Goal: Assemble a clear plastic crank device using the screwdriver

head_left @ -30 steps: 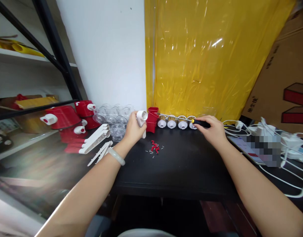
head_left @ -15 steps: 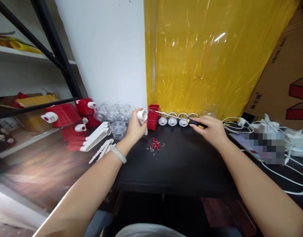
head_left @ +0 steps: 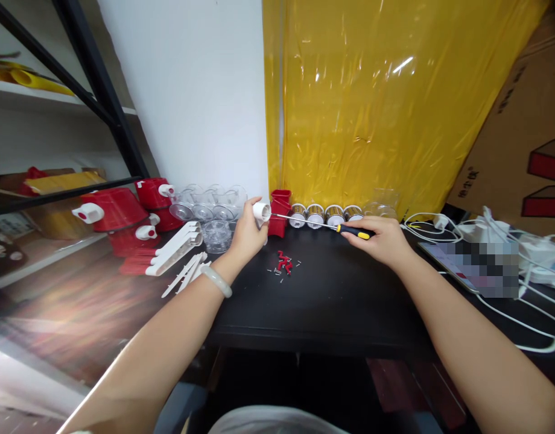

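Near 4 cylinders [head_left: 315, 215] by the back edge of the desk [head_left: 341, 307], the left hand [head_left: 247, 234] is gripping a white tube [head_left: 260, 211]; the right hand's fingers [head_left: 356, 235] are holding a screwdriver [head_left: 361, 232] to its mouth.

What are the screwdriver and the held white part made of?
Screwdriver: the shaft is probably polished metal, being thin and silvery; the black, yellow handle could be plastic or rubber. White part: likely moulded plastic, judging by its smooth, even colour and round hollow end.
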Demonstrator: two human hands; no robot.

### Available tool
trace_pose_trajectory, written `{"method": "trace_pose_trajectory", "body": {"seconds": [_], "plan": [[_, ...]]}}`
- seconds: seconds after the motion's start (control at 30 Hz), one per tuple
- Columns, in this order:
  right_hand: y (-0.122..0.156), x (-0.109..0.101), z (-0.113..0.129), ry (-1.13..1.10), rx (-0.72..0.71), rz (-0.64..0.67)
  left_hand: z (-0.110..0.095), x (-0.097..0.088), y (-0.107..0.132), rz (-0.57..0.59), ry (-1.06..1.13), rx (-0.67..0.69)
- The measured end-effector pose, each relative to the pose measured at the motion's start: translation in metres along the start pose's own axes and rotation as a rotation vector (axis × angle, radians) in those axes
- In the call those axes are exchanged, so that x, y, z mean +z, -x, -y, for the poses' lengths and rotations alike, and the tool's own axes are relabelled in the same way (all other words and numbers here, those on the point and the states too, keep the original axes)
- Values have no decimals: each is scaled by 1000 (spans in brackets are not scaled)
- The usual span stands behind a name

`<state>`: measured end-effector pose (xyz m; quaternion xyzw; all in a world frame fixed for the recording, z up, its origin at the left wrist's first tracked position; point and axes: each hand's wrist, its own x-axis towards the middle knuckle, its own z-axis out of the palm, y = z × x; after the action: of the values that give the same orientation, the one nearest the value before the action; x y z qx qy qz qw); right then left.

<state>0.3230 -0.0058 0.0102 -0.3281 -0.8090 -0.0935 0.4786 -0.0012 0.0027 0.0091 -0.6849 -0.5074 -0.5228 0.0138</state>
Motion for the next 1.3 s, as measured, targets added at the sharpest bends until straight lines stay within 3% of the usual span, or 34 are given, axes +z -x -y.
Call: {"method": "trace_pose_trajectory", "body": {"seconds": [1.3], "plan": [[0,1,2,-7,42,30,-8,-5,3,37,-105,37]]}}
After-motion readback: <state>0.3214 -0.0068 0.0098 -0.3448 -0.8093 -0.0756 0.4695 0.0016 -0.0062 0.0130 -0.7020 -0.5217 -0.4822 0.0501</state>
